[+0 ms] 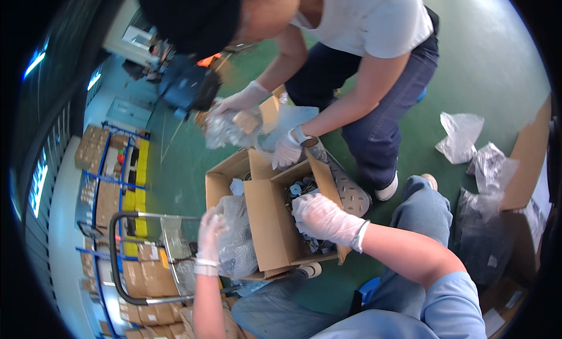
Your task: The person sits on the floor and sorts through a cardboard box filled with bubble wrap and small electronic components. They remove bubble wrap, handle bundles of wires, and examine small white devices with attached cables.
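Observation:
My right hand (322,218), in a thin translucent glove, reaches into an open cardboard box (270,229). Its fingers are curled above small grey-blue parts with wires (296,188); whether they grip one is hidden. At the left edge of a second cardboard box (225,181) is my left hand (210,238), also gloved, beside clear bubble wrap (237,238). The left fingers are bent and blurred, so I cannot tell whether they hold the wrap. Both boxes stand side by side, flaps up.
Opposite me, a person's gloved hands (243,97) (287,150) handle clear plastic packaging (230,128). A metal tread-plate platform (349,185) lies under the boxes. A trolley handle (116,260) rises at left. Plastic bags (461,135) lie right; loaded shelving (103,176) stands left.

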A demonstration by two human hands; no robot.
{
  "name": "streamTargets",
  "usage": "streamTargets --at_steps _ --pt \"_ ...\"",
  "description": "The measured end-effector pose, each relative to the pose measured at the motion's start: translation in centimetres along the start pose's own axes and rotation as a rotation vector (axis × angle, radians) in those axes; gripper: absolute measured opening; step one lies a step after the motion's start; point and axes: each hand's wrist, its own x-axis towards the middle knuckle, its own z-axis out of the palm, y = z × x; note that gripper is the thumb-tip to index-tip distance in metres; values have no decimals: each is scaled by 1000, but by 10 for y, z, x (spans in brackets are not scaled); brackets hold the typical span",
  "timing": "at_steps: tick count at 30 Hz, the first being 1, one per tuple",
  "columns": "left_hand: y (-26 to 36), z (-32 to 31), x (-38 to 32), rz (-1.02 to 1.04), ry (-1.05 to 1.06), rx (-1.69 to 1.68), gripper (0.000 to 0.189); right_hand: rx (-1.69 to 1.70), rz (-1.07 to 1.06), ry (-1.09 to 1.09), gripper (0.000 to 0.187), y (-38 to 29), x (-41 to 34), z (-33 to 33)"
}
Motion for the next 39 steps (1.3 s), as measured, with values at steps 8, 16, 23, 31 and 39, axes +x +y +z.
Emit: streamTargets --at_steps 8,16,23,31,39 --pt "-146 -72 -138 -58 376 194 51 49 10 -278 22 17 -37 -9" --pt "-205 -64 -171 207 843 -134 42 58 -157 -59 14 12 -50 0" --pt "-177 -14 -137 423 694 21 43 -48 -114 -164 21 -41 -100 32" --pt "-166 -4 -139 347 565 -185 48 -263 2 -57 12 -50 -104 55" --pt "-178 -3 -139 262 458 -396 44 -334 42 -69 9 -51 -108 52"
